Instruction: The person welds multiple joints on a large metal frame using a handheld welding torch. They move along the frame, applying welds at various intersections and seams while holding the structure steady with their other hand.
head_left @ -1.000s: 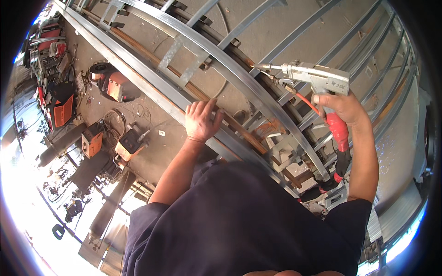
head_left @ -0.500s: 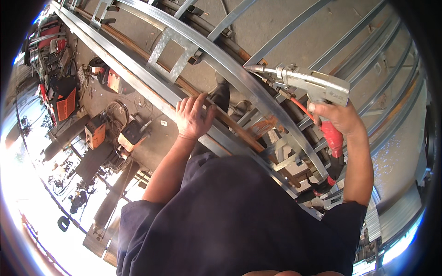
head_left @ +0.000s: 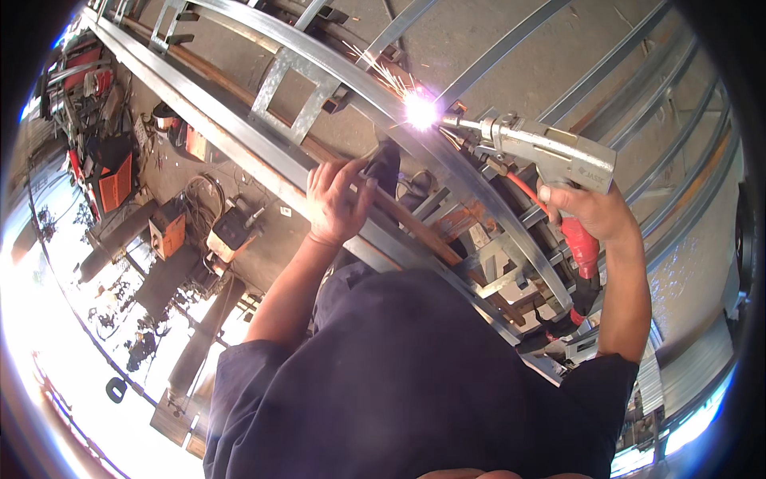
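My right hand is closed around the grip of a silver welding gun with a red lower handle. Its nozzle points left at the curved steel rail, where a straight crossbar meets it. A bright white-violet arc burns there, throws sparks up and to the left, and hides the joint itself. Nearer to me, my left hand grips the edge of a long straight steel beam, fingers curled over it.
Beyond the curved rail, several crossbars run to the right. A flat bracket plate bridges beam and rail. Orange-and-black machines and coiled cables lie on the floor at left. A dark cable hangs from the gun; a dark shoe shows between the bars.
An arc with sparks has lit at the welding gun's tip. The gun and my right hand have shifted slightly right and down. My left hand keeps its hold on the beam.
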A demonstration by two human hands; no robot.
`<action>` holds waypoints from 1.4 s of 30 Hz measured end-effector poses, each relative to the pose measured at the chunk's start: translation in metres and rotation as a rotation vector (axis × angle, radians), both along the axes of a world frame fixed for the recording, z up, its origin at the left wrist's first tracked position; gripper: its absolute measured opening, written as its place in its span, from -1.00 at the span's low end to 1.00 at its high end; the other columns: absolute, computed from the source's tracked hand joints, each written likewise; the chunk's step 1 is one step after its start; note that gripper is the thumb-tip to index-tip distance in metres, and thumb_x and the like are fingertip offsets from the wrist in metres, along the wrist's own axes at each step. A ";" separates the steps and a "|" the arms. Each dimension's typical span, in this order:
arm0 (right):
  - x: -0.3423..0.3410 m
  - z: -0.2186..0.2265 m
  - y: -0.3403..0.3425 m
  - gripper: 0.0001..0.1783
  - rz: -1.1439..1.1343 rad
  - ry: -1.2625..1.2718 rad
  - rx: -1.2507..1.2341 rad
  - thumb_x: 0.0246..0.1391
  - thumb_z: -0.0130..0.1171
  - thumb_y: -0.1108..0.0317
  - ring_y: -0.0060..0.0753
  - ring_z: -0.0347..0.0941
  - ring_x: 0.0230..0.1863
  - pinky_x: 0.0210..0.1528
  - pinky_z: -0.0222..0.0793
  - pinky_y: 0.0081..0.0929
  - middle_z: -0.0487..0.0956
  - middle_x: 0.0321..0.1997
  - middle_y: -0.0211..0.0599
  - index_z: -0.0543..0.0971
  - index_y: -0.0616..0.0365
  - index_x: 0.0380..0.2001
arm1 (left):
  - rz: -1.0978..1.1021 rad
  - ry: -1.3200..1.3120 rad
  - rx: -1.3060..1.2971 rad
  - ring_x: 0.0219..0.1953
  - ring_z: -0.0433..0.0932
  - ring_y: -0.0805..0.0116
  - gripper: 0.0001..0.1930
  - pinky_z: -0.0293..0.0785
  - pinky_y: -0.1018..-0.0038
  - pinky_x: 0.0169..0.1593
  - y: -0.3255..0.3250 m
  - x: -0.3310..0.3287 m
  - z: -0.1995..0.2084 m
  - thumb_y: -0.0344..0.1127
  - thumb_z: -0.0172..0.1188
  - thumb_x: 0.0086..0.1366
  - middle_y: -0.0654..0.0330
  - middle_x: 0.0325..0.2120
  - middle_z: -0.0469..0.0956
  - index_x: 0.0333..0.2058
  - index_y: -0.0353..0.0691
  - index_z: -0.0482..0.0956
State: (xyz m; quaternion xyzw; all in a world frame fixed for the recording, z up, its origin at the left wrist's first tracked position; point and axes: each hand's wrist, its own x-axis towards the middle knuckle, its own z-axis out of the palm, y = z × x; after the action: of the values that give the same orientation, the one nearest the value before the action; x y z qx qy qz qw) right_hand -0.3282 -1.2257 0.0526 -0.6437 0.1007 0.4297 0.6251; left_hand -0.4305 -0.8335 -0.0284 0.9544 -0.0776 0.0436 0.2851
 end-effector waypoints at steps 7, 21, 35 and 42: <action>0.004 0.005 0.002 -0.56 0.033 0.041 -0.069 0.12 0.43 0.43 -0.49 0.56 -0.45 -0.48 0.54 -0.45 0.63 -0.27 -0.34 0.57 0.26 0.06 | -0.195 0.500 -0.154 0.05 0.68 -0.11 -0.57 0.59 0.14 0.18 -0.101 0.195 0.038 -0.21 0.13 0.40 -0.12 0.01 0.69 0.14 -0.30 0.63; -0.001 0.007 -0.001 -0.51 -0.050 0.122 -0.117 0.08 0.51 0.42 -0.51 0.58 -0.43 -0.41 0.56 -0.47 0.66 -0.26 -0.32 0.60 0.26 0.08 | -0.427 0.832 0.160 -0.06 0.72 -0.05 -0.61 0.62 0.19 0.05 -0.128 0.241 0.016 -0.21 0.05 0.25 -0.12 -0.11 0.73 -0.17 -0.32 0.77; -0.005 0.002 -0.011 -0.50 -0.021 0.155 -0.117 0.10 0.50 0.40 -0.50 0.58 -0.43 -0.42 0.55 -0.45 0.66 -0.25 -0.31 0.58 0.26 0.09 | -0.351 0.837 0.263 0.02 0.69 -0.10 -0.56 0.59 0.11 0.11 -0.145 0.248 0.037 -0.10 0.05 0.35 -0.16 -0.07 0.71 -0.08 -0.31 0.76; -0.011 0.008 -0.010 -0.55 -0.026 0.129 -0.133 0.09 0.46 0.32 -0.48 0.56 -0.41 -0.42 0.52 -0.44 0.63 -0.35 -0.32 0.62 0.25 0.02 | -0.400 0.762 0.248 0.04 0.68 -0.18 -0.53 0.58 0.04 0.12 -0.138 0.258 0.039 -0.02 0.08 0.45 -0.22 -0.10 0.71 -0.08 -0.35 0.75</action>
State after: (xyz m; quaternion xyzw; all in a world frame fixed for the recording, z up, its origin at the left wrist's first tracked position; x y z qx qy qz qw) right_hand -0.3391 -1.2352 0.0605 -0.6534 0.1773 0.4545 0.5788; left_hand -0.1722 -0.9717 0.0107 0.8954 -0.1547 -0.3769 0.1797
